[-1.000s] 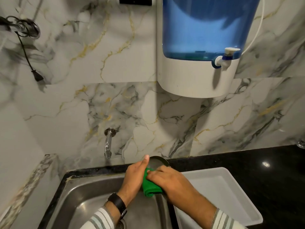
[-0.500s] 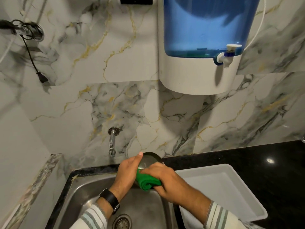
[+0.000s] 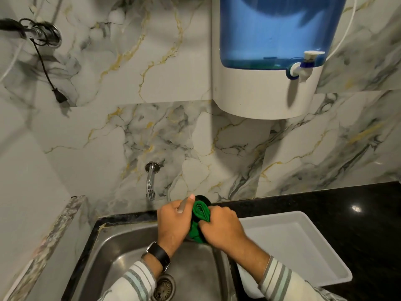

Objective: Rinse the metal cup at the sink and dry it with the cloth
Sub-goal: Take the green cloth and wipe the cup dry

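Over the far right part of the steel sink [image 3: 121, 242], my left hand [image 3: 173, 222] grips the metal cup [image 3: 181, 207]; only a strip of its shiny side and part of its dark rim show. My right hand [image 3: 221, 227] is closed on a bunched green cloth [image 3: 200, 216] pressed into and against the cup's mouth. Most of the cup is hidden by both hands and the cloth.
A chrome tap [image 3: 150, 183] juts from the marble wall, left of my hands, with no water running. A white tray [image 3: 303, 242] lies on the black counter [image 3: 347, 203] to the right. A blue and white water purifier [image 3: 267, 61] hangs above. The drain [image 3: 163, 288] sits below.
The cloth has gone from under the cup's side to being pushed up into its mouth. Both hands have shifted slightly; the view has tilted down, showing more of the sink.
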